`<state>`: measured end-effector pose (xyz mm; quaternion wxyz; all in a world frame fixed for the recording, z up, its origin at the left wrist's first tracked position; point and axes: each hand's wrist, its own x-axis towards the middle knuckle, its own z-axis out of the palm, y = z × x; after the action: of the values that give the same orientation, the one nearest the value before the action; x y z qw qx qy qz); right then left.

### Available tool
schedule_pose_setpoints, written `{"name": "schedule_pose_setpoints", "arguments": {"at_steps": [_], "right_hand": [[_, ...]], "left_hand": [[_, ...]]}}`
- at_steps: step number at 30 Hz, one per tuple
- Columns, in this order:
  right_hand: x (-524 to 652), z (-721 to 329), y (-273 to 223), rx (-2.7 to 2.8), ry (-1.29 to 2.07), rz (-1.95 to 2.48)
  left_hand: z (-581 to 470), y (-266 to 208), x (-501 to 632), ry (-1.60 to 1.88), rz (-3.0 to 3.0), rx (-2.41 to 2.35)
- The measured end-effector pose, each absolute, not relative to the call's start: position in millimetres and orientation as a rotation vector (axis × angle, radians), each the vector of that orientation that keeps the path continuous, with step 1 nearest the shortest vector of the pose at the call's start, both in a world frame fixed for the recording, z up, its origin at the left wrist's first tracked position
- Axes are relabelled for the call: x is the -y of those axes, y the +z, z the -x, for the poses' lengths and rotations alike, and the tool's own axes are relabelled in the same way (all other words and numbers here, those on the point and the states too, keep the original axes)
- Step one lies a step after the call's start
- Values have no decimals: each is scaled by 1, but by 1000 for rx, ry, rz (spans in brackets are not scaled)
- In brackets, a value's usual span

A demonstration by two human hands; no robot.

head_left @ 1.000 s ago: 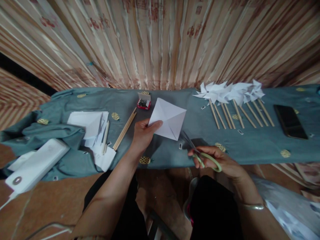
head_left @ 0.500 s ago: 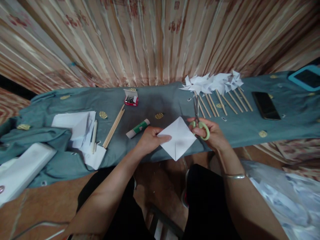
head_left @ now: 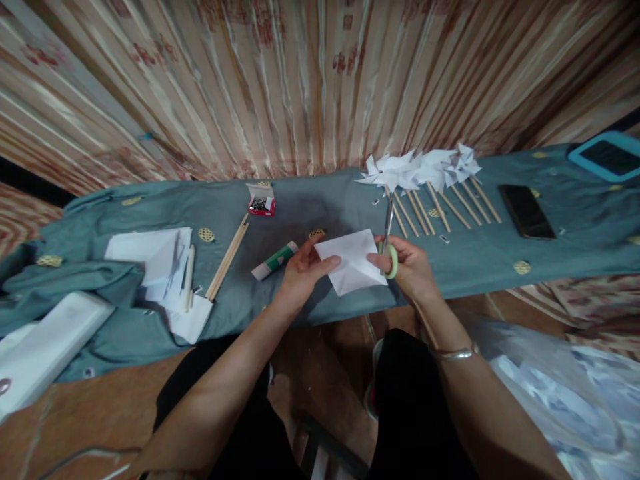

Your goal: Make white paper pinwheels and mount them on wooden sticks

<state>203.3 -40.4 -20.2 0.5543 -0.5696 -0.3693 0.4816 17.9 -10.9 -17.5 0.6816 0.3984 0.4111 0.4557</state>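
A square white sheet of paper (head_left: pixel 352 261) with crease lines is held above the table's front edge. My left hand (head_left: pixel 306 268) pinches its left side, thumb on top. My right hand (head_left: pixel 409 267) keeps a pair of scissors (head_left: pixel 390 257) with pale green handles in its fingers, blades together and pointing away from me. The right thumb also presses on the paper's right side. Just left of my left hand lies a green and white glue stick (head_left: pixel 275 260). Paper pinwheels (head_left: pixel 425 170) on wooden sticks lie in a row behind my right hand.
Left on the teal cloth (head_left: pixel 165 193) are a stack of white paper (head_left: pixel 150 257), a white pen (head_left: pixel 189 277), wooden sticks (head_left: pixel 228 261) and an open red box of small pins (head_left: pixel 261 203). A long white box (head_left: pixel 55 347) lies far left. A phone (head_left: pixel 527 211) and a blue-framed device (head_left: pixel 607 157) are at right.
The paper has turned from a diamond to a nearly level square. My right thumb has come onto its right side, and the scissors have moved slightly left with that hand.
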Motion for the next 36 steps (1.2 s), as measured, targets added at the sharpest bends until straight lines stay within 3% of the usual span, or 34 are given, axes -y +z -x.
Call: {"name": "schedule_pose_setpoints", "arguments": {"at_steps": [6, 36], "right_hand": [[30, -179, -26, 680, 990, 1299], [25, -143, -26, 809, 1102, 1213]], "left_hand": [[-29, -16, 23, 970, -732, -843], [-17, -21, 6, 1132, -608, -1085]]}}
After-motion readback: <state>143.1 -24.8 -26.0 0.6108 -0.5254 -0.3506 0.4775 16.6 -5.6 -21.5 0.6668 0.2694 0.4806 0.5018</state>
